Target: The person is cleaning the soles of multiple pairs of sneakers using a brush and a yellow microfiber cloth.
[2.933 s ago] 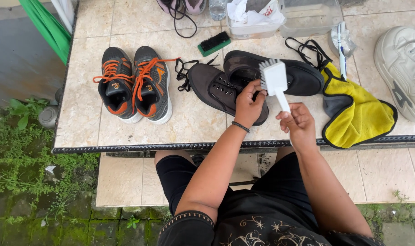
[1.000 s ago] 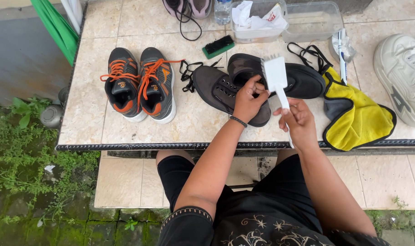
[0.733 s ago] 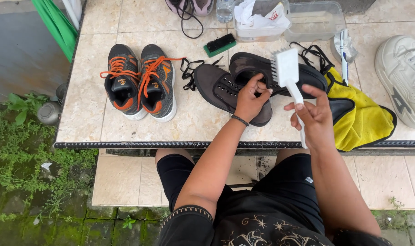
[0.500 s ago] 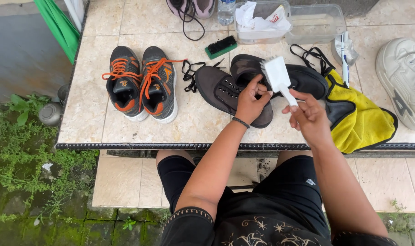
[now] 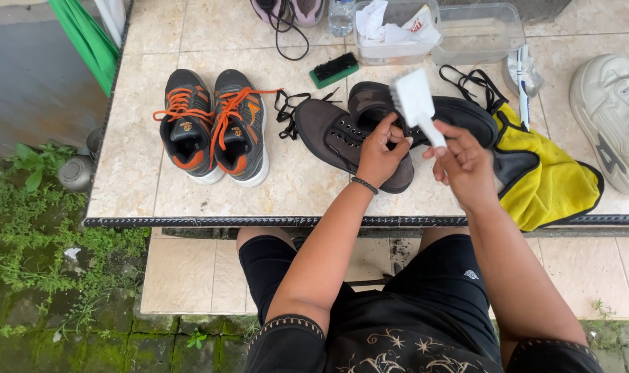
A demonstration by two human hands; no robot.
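My left hand [image 5: 381,148] rests on a dark grey shoe [image 5: 332,132] lying on the tiled table, fingers gripping its upper by the opening. My right hand [image 5: 461,157] holds a white brush [image 5: 417,102] by its handle, head raised above the shoe and a second dark shoe [image 5: 459,110] behind it. Loose black laces [image 5: 285,109] trail off the grey shoe's left end.
A pair of black shoes with orange laces [image 5: 214,124] stands at the left. A green-backed black brush [image 5: 334,70], clear plastic tubs [image 5: 477,32], a toothbrush [image 5: 522,72], a yellow cloth [image 5: 553,183] and a white sneaker [image 5: 613,117] lie around. The table edge [image 5: 190,222] runs in front of my knees.
My right hand has shifted the white brush about over the dark shoes, lifting it right and back. My left hand has stayed on the grey shoe.
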